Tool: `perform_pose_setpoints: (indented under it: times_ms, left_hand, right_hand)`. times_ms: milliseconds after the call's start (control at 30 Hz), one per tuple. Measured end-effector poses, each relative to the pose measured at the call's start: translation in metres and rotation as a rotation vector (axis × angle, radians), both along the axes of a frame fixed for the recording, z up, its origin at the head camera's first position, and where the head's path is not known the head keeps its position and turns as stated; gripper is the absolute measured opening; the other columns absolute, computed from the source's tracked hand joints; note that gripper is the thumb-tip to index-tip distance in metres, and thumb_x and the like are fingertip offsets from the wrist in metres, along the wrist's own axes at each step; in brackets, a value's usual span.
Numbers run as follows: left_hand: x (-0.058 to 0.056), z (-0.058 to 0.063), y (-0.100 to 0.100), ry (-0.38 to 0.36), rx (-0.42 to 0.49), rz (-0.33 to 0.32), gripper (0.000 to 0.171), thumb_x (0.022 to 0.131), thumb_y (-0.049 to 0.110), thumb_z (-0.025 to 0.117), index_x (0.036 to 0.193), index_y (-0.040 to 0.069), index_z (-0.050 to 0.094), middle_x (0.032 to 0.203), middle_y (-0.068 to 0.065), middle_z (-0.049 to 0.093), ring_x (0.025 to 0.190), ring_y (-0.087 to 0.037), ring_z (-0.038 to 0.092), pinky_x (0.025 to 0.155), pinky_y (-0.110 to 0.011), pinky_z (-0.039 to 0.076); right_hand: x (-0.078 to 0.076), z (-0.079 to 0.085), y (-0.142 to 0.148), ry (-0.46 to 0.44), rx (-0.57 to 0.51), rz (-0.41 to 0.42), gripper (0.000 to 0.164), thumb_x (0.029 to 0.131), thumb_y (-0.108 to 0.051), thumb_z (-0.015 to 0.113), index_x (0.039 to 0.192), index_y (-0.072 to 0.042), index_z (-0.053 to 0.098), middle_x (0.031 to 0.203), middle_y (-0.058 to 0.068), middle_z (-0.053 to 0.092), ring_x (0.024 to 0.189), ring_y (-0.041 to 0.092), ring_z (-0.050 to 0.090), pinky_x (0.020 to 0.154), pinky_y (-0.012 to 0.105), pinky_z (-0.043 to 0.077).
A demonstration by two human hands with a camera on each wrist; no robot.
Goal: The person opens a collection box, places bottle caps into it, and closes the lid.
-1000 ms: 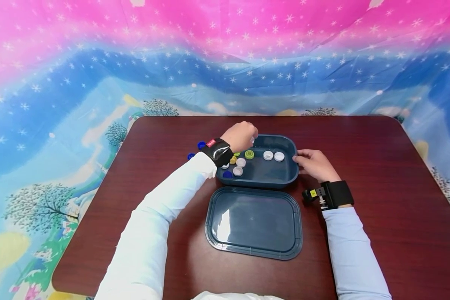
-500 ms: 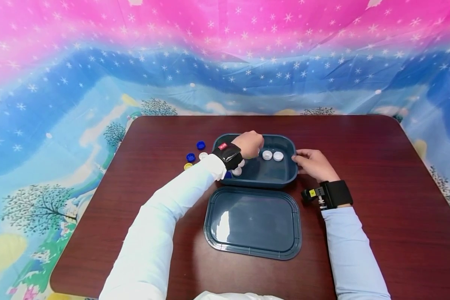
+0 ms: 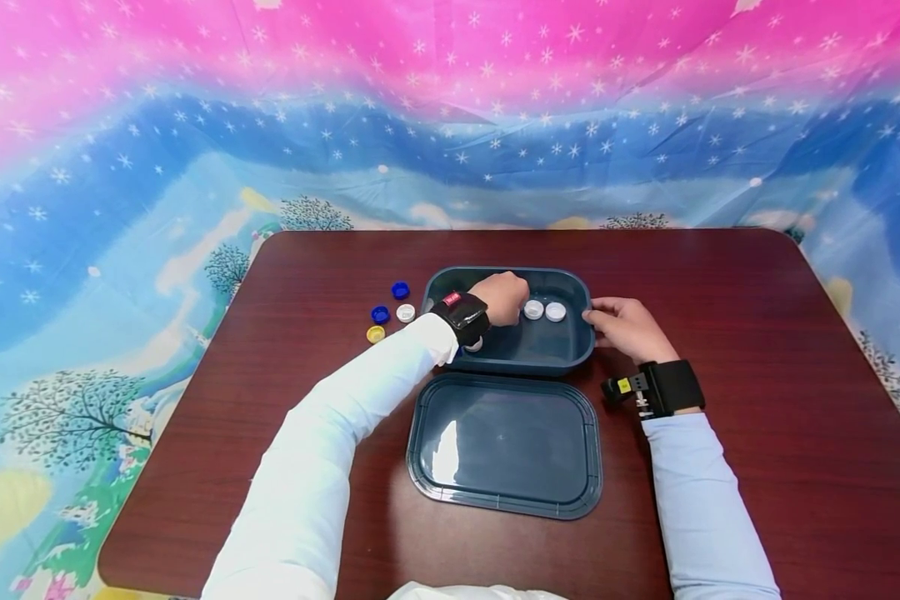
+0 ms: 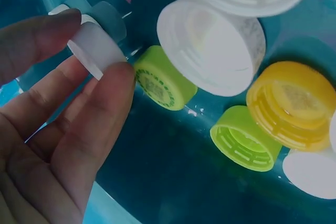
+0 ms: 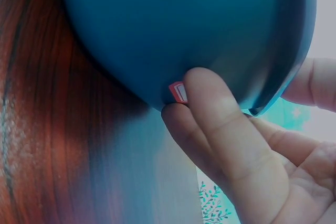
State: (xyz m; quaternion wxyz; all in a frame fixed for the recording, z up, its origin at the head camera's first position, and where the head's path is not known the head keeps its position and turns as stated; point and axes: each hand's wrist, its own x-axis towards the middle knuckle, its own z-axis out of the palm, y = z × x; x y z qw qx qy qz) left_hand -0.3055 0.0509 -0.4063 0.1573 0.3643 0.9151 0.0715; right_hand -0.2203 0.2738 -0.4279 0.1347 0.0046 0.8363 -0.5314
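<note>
In the left wrist view my left hand (image 4: 63, 114) pinches a white bottle cap (image 4: 100, 51) between thumb and fingertips. The head view shows that hand reaching down into the dark blue-grey plastic container (image 3: 521, 367). Beside the held cap are a green cap (image 4: 163, 80), another green cap (image 4: 247, 140), a yellow cap (image 4: 294, 106) and several white ones. Two white caps (image 3: 544, 311) lie to the right of the left hand. My right hand (image 3: 632, 327) grips the container's right end, thumb at the rim and fingers against the outer wall (image 5: 173, 24).
A matching flat lid (image 3: 504, 446) lies in front of the container. On the table (image 3: 292, 292) to the left are two blue caps (image 3: 400, 290), a white cap (image 3: 405, 313) and a yellow cap (image 3: 376, 334). A patterned cloth (image 3: 450, 108) hangs behind.
My left hand has moved right, then lower into the container. Its arm has uncovered the loose caps on the left. My right hand has stayed at the container's right end.
</note>
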Motion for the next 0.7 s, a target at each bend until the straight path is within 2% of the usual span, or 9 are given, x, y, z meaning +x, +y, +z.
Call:
perform_pose_setpoints:
  times_ms: [233,500,700]
  left_hand:
    - [-0.0027,-0.0040,0.0028,0.029,-0.021,-0.044,0.042,0.092,0.002,0.059,0.063,0.015,0.031,0.062,0.002,0.018,0.057,-0.013,0.016,0.053,-0.025,0.020]
    - [-0.0079,-0.0086,0.0053,0.077,-0.027,-0.034,0.043,0.089,0.000,0.059,0.062,0.015,0.029,0.063,0.002,0.016,0.057,-0.013,0.014,0.052,-0.025,0.018]
    - [-0.0087,-0.0084,0.0078,0.081,-0.031,-0.032,0.044,0.090,0.003,0.063,0.063,0.014,0.030,0.063,0.002,0.017,0.057,-0.014,0.017,0.053,-0.025,0.020]
  right_hand:
    - [-0.0002,-0.0006,0.0008,0.004,0.007,0.006,0.050,0.103,-0.021,0.048,0.143,0.007,0.039,0.126,0.030,0.055,0.099,0.030,0.067,0.084,0.038,0.054]
    - [-0.0006,-0.0001,0.0007,0.005,-0.001,0.001,0.049,0.103,-0.020,0.048,0.143,0.007,0.040,0.126,0.029,0.055,0.098,0.028,0.068,0.082,0.035,0.055]
    - [-0.0015,-0.0022,0.0014,0.003,-0.009,-0.002,0.048,0.103,-0.020,0.049,0.142,0.007,0.041,0.125,0.029,0.056,0.095,0.025,0.068,0.081,0.034,0.056]
